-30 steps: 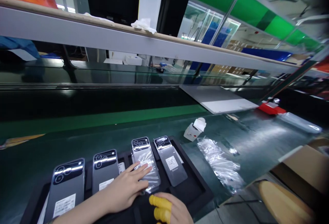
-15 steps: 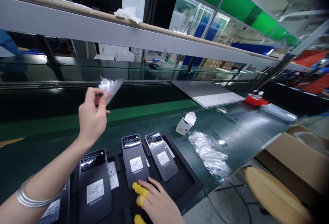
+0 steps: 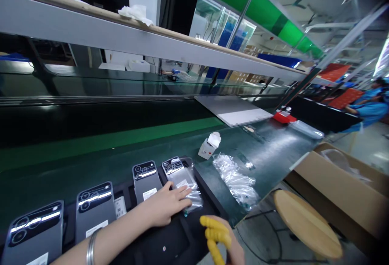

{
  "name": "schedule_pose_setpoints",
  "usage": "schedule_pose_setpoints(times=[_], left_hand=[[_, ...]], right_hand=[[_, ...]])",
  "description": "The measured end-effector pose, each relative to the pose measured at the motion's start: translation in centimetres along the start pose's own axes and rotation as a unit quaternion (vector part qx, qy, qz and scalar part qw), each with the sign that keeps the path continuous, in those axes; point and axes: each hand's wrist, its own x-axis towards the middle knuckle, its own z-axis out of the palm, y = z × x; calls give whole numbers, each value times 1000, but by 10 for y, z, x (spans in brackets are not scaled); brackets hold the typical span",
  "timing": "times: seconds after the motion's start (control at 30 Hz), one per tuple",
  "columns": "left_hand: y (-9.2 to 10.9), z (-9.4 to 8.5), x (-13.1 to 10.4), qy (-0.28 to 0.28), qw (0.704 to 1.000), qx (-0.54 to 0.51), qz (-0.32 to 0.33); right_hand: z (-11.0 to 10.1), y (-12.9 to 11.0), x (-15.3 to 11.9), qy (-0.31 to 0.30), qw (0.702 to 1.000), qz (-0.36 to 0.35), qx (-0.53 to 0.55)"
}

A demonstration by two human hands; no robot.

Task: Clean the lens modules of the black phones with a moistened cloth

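Note:
Several dark phones lie camera side up in a black tray (image 3: 179,242) at the near edge of the bench. The rightmost phone (image 3: 174,167) is covered by a loose clear film (image 3: 194,195). My left hand (image 3: 168,205) lies on that film with the fingers pressed onto it, and the film puckers past the fingertips. To its left sits a bare phone (image 3: 145,176), then two more (image 3: 95,205) (image 3: 32,232). My right hand (image 3: 219,241) wears yellow finger cots. It hovers curled at the tray's near right corner, with nothing visible in it.
A heap of crumpled clear film (image 3: 236,176) and a small white dispenser (image 3: 209,146) lie right of the tray. Beyond are a white board (image 3: 234,112) and a red item (image 3: 284,117). A round wooden stool (image 3: 306,226), a cardboard box (image 3: 334,180) and a person in blue (image 3: 367,105) are to the right.
My left hand pulled the film off the third phone and lifted it into the air. It has now come down onto the rightmost phone's film. My right hand slid right.

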Motion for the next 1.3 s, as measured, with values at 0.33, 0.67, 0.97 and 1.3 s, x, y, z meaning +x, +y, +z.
schedule_pose_setpoints(times=[0.33, 0.67, 0.97, 1.3], left_hand=[[-5, 8, 30, 97, 995, 17, 23], [-46, -12, 31, 398, 858, -214, -243], [-16, -56, -18, 475, 867, 142, -55], [44, -24, -30, 316, 934, 158, 53]], right_hand=[[29, 2, 8, 147, 988, 8, -41], [30, -7, 13, -42, 991, 36, -119], [31, -11, 23, 79, 910, 319, 251], [-6, 48, 66, 237, 870, 423, 94]])
